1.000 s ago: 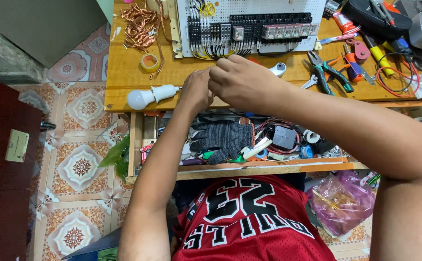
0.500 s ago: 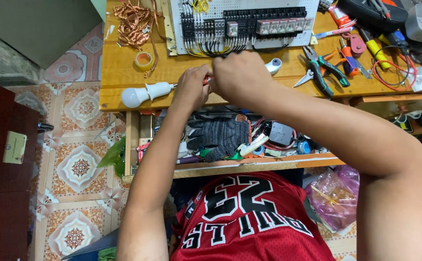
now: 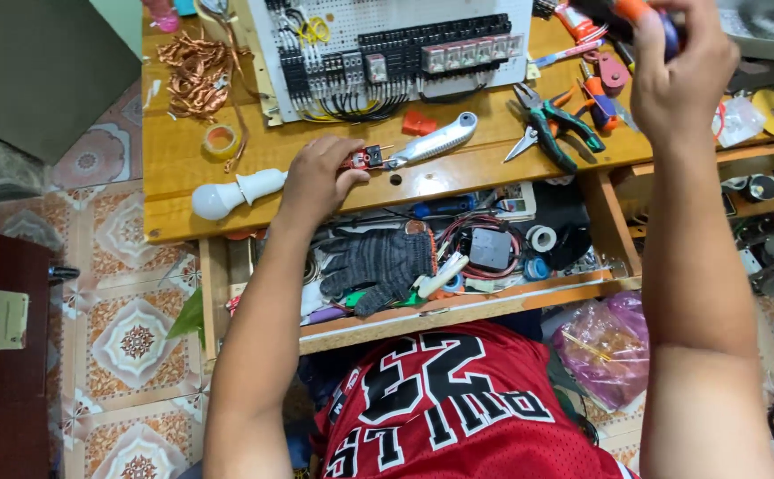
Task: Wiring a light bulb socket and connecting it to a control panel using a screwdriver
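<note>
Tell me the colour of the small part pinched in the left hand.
Red and black, with thin metal pins; the small part shows in the head view, in the left hand.

Right hand (image 3: 679, 75) now off the left hand (image 3: 316, 177), up at the far tools, around an orange-handled tool (image 3: 640, 13).

The right hand (image 3: 681, 66) hides most of an orange-handled tool (image 3: 640, 11), cut off by the top edge.

The scene is lit brightly and evenly from above; only soft, short shadows are cast on the wooden workbench (image 3: 458, 173). Mild glare is seen on the white bulb (image 3: 214, 200) at nine o'clock. The right hand (image 3: 679, 62) at one o'clock is slightly blurred. Wide-angle bending is noticed toward the edges.
</note>
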